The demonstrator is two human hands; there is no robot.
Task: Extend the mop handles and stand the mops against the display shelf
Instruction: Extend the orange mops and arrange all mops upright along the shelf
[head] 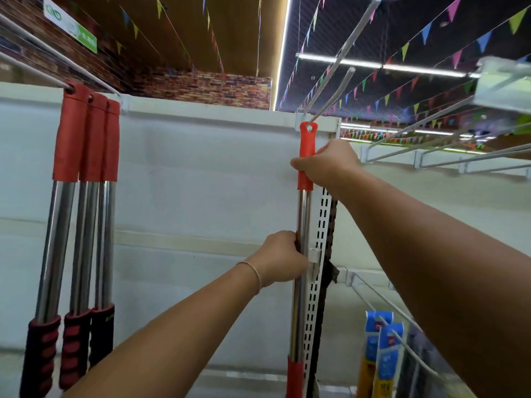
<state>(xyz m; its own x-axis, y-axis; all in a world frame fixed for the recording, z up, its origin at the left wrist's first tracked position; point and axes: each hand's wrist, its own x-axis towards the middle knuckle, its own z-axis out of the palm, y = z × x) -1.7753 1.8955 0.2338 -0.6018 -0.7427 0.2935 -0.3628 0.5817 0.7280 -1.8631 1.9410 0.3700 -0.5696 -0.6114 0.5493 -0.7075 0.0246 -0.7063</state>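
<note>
White shelf backing [201, 173] filled the view. I had the mop handle [302, 225] upright at the slotted post [317, 282], right hand [324, 165] clenched round its red cap [307, 156], left hand [283, 255] gripping slick steel. It seemed light and stiff; the cap grips best.

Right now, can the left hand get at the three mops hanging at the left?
Probably yes, once it lets go: the left hand grips the steel pole, and only bare white panel lies between it and the three hanging mops.
</note>
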